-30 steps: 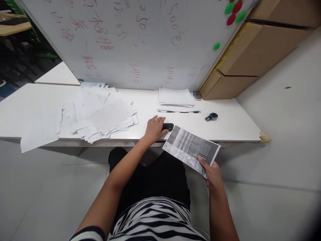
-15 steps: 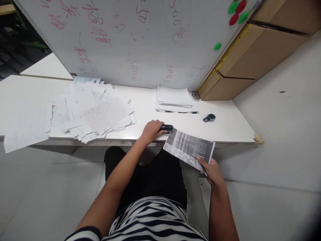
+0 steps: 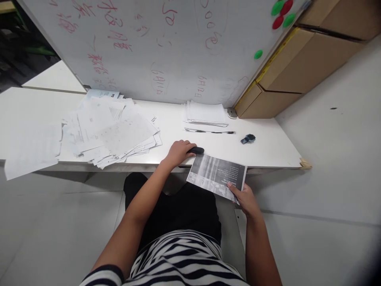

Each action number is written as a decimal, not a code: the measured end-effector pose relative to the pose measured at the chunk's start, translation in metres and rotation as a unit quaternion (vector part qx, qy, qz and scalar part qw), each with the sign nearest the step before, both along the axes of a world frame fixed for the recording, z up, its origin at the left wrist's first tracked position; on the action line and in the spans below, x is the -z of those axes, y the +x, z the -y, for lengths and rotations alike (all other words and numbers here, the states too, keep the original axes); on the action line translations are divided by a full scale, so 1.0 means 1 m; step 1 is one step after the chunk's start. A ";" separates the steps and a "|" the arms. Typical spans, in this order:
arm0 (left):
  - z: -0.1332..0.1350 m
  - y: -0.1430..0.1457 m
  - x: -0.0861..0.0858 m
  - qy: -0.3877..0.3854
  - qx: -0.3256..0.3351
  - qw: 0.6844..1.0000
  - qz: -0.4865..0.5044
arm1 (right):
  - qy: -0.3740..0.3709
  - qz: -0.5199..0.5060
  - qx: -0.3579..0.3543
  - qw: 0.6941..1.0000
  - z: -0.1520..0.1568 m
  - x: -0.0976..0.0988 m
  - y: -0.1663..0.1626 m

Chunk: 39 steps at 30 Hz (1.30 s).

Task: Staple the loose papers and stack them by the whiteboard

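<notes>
Shifted leftward since the earlier frame, one grey-and-white printed rectangular paper [image 3: 214, 171] is pinched by the right hand [image 3: 245, 197] just below centre; the left hand [image 3: 179, 152] grips one black stapler-like tool [image 3: 197, 150]. Upper right: three green round magnets [image 3: 258, 54], two red round magnets [image 3: 278, 22].

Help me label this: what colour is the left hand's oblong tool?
The oblong tool is black; head view.

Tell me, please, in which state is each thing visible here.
Left hand: gripping the black tool
Black tool: held; open or closed, cannot tell
Right hand: pinching the printed paper
Printed paper: held, printed side up
Loose papers: untidy, spread out
Left-end sheet: overhanging the table edge
Paper stack: fairly neat
Whiteboard: written on in red
Cardboard boxes: stacked
</notes>
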State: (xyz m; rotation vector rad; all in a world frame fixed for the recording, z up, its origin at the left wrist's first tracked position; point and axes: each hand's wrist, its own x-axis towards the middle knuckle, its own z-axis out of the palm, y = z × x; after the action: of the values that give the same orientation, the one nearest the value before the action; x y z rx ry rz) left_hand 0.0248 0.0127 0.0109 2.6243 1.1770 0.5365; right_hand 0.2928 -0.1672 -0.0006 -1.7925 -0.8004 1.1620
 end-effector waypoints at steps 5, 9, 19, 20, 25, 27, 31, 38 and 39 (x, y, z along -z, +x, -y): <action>-0.007 -0.024 -0.017 -0.048 -0.007 0.999 -0.023 | 0.021 0.017 -0.042 0.999 -0.008 0.005 -0.013; -0.014 -0.045 -0.021 -0.059 -0.038 0.996 -0.059 | 0.025 0.011 -0.085 0.996 -0.023 0.001 -0.027; -0.028 -0.073 -0.063 -0.203 -0.085 0.975 0.009 | 0.057 0.071 -0.183 0.979 -0.130 -0.020 -0.017; -0.031 -0.067 -0.067 -0.188 -0.103 0.977 0.019 | 0.057 0.070 -0.185 0.979 -0.139 -0.018 -0.013; -0.053 -0.027 -0.052 -0.122 -0.201 0.972 -0.030 | 0.073 -0.041 -0.220 0.972 -0.164 -0.003 0.001; -0.058 -0.017 -0.039 -0.138 -0.219 0.965 -0.051 | 0.081 -0.080 -0.221 0.969 -0.165 0.002 0.004; -0.062 -0.017 -0.027 -0.120 -0.181 0.974 -0.064 | 0.152 -0.121 -0.143 0.970 -0.161 0.010 0.001; -0.072 -0.023 -0.037 -0.124 0.008 0.987 -0.106 | 0.219 -0.116 -0.074 0.966 -0.156 0.014 -0.006; -0.073 -0.023 -0.037 -0.120 0.027 0.987 -0.108 | 0.216 -0.121 -0.071 0.966 -0.156 0.014 -0.006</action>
State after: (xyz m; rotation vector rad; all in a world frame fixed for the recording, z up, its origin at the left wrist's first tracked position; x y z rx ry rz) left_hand 0.0023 0.0858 0.0481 2.5432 1.1449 0.0933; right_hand 0.2869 -0.0107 -0.0144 -1.2269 -0.9625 1.1638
